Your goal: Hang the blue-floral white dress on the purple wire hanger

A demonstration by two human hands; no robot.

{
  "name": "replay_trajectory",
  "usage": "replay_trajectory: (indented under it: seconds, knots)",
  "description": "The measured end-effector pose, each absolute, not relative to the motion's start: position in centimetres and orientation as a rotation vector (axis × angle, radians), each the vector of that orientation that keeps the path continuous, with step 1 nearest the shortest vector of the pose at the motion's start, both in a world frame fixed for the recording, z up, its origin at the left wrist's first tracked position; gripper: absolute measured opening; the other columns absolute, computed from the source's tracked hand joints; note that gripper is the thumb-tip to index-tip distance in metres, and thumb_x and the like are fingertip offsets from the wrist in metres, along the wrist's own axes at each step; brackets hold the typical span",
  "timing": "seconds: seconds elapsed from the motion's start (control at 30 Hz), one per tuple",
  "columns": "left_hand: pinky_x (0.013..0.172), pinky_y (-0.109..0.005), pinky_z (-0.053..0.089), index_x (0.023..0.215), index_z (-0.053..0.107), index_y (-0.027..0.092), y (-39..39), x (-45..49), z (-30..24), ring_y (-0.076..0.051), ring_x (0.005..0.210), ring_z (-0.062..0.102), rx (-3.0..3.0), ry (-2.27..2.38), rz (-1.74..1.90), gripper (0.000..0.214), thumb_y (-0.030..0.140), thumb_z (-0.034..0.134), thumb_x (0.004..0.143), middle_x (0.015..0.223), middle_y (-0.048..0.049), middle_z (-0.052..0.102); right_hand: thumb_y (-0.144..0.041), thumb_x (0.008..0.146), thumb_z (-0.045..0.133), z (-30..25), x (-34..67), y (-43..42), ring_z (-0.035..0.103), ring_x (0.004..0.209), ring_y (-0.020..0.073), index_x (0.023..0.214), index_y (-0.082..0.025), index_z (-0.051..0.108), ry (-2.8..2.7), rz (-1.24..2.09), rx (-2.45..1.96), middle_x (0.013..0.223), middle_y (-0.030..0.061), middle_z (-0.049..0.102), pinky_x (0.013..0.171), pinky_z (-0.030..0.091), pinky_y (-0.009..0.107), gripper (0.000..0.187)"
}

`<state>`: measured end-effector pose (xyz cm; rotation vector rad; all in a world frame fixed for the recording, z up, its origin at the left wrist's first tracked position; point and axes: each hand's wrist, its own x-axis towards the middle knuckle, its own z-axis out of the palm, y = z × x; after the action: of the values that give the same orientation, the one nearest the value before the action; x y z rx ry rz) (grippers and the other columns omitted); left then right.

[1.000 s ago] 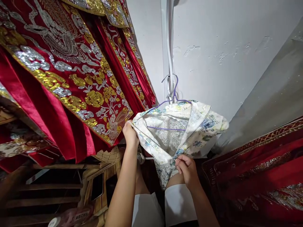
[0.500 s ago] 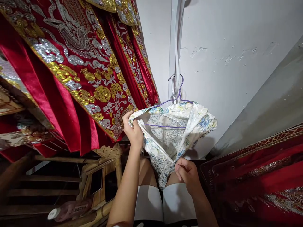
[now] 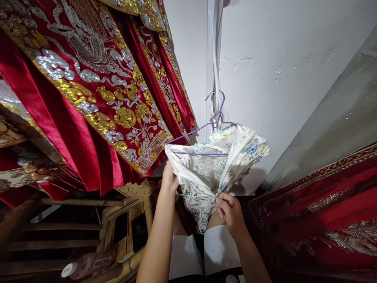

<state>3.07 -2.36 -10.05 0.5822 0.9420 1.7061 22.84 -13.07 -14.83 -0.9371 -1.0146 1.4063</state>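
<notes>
A white floral garment [image 3: 206, 173] with blue and green print hangs on a purple wire hanger [image 3: 216, 118], which hooks on a white cord [image 3: 215, 59] against the wall. My left hand [image 3: 170, 181] is closed on the garment's left edge, below the bare left arm of the hanger. At the garment's lower front my right hand [image 3: 229, 210] pinches the cloth, fingers closed.
Red robes [image 3: 88, 90] with gold and silver embroidery hang at the left, touching the garment's left side. More red embroidered cloth [image 3: 324, 212] lies at the right. A wooden stool [image 3: 129, 224] and a pink bottle [image 3: 88, 265] sit below left. A white wall [image 3: 279, 78] is behind.
My left hand has dropped lower on the garment's left edge, and the cloth has slid off the hanger's left arm, leaving that wire bare. My right hand stays pinched on the lower front.
</notes>
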Motion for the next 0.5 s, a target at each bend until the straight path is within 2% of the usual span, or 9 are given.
replay_trajectory:
  seconds: [0.13,0.3,0.37,0.43,0.5]
  knots:
    - [0.068,-0.027,0.05,0.071,0.07,0.015,-4.5,4.6,-14.0,-0.016,0.068,0.061,0.867,1.185,1.629,0.021,0.027,0.081,0.058,0.07,-0.0009,0.07,-0.037,0.073,0.065,-16.8,23.5,-11.9,0.023,0.043,0.0075,0.052,-0.023,0.04,-0.727,1.378,-0.936,0.043,-0.0077,0.032,0.043,0.021,0.024,0.036]
    - [0.071,-0.025,0.049,0.084,0.074,0.015,-6.7,6.6,-15.9,-0.017,0.075,0.064,0.923,1.206,1.605,0.024,0.036,0.078,0.071,0.081,-0.003,0.073,-0.043,0.074,0.066,-19.2,24.1,-11.8,0.018,0.041,0.0072,0.05,-0.024,0.039,-0.647,1.398,-0.966,0.04,-0.0094,0.026,0.04,0.018,0.024,0.04]
    - [0.077,-0.027,0.051,0.088,0.075,0.017,-7.5,7.3,-15.5,-0.02,0.085,0.069,0.896,1.165,1.649,0.023,0.035,0.077,0.073,0.091,-0.0054,0.076,-0.042,0.072,0.069,-19.5,24.1,-12.2,0.018,0.042,0.0072,0.049,-0.024,0.041,-0.697,1.396,-1.075,0.041,-0.0092,0.027,0.041,0.018,0.024,0.041]
    - [0.082,-0.029,0.053,0.088,0.075,0.019,-8.5,8.1,-14.8,-0.023,0.094,0.071,0.887,1.106,1.686,0.021,0.034,0.077,0.073,0.097,-0.0069,0.077,-0.04,0.073,0.072,-19.2,24.0,-12.5,0.024,0.044,0.0081,0.05,-0.023,0.043,-0.79,1.362,-1.171,0.043,-0.0071,0.033,0.043,0.024,0.024,0.04]
    - [0.08,-0.031,0.054,0.086,0.076,0.02,-9.8,9.0,-13.9,-0.025,0.092,0.072,0.927,1.085,1.665,0.017,0.033,0.075,0.075,0.094,-0.0069,0.078,-0.043,0.076,0.07,-18.5,23.8,-12.3,0.039,0.051,0.012,0.054,-0.022,0.051,-0.888,1.286,-1.179,0.052,-0.0015,0.048,0.049,0.035,0.025,0.037]
